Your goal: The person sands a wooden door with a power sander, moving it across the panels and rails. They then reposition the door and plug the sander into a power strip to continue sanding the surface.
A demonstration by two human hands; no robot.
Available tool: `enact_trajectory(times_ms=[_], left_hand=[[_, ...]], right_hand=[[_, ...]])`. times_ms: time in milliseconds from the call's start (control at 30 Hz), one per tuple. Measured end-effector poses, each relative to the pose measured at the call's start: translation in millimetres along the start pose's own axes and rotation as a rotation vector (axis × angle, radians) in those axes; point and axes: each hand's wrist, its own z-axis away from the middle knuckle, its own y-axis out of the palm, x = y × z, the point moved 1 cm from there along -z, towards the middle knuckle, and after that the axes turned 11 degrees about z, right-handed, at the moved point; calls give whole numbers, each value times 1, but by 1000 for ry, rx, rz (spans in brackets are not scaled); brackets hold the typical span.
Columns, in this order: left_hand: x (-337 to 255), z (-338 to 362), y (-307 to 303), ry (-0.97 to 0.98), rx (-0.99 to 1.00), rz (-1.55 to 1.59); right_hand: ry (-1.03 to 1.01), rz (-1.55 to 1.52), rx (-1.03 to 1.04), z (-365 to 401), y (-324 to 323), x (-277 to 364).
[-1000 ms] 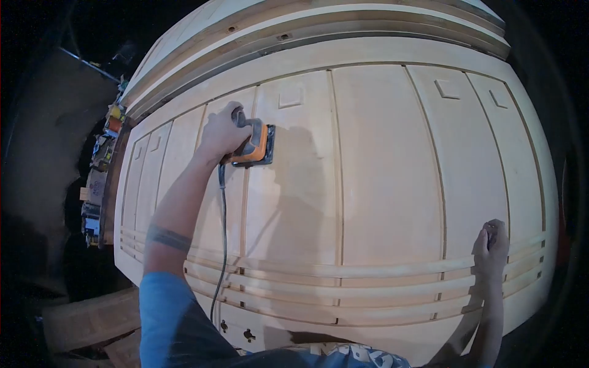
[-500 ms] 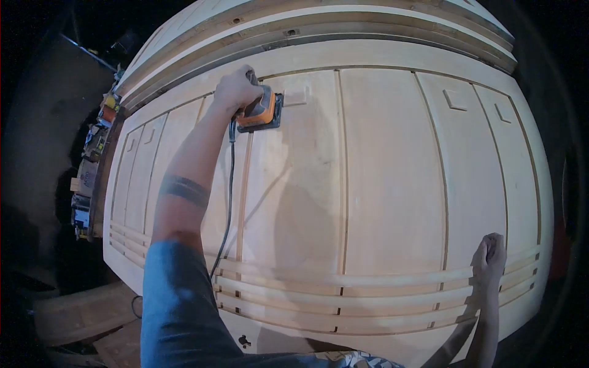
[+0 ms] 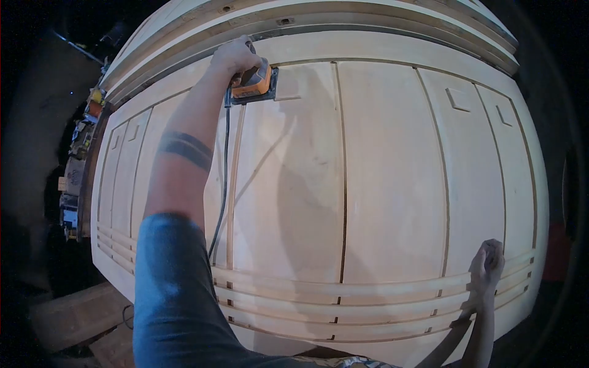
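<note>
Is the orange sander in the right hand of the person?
No, the left hand grips the orange sander, while the right hand is apart from it, near the wooden slats.

Blue short sleeve (image 3: 175, 294); two dark forearm bands (image 3: 186, 149).

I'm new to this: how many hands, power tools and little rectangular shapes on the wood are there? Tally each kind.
Hands: 2 (left hand, right hand)
Power tools: 1 (orange-and-black sander)
Small rectangular shapes on the wood: 5
Total: 8
</note>
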Motion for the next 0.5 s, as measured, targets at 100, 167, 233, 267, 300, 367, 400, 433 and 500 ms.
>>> enact_trajectory(times_ms=[100, 167, 233, 267, 300, 367, 400, 433, 500], left_hand=[[-2, 1, -4, -26, 38, 49], [-3, 1, -5, -22, 33, 33], [-3, -4, -3, -14, 22, 13], [-3, -6, -2, -10, 17, 1], [-2, -7, -2, -5, 11, -12], [-2, -9, 0, -1, 0, -45], [-3, -10, 0, 0, -6, -62], [-4, -10, -2, -2, 5, -57], [-4, -8, -4, -9, 27, -48]], right_hand=[[-1, 2, 16, 0, -1, -15], [-7, -19, 6, -1, 0, -13], [-20, -21, 3, -1, 1, -3], [-25, -21, 1, -1, 0, 0], [-22, 20, -27, 0, 1, -3], [-16, 105, -84, 1, 3, -12], [-36, 114, -60, 0, 1, -8], [-58, 123, -36, -1, -2, -3], [-73, 125, -23, -3, -3, 3]])
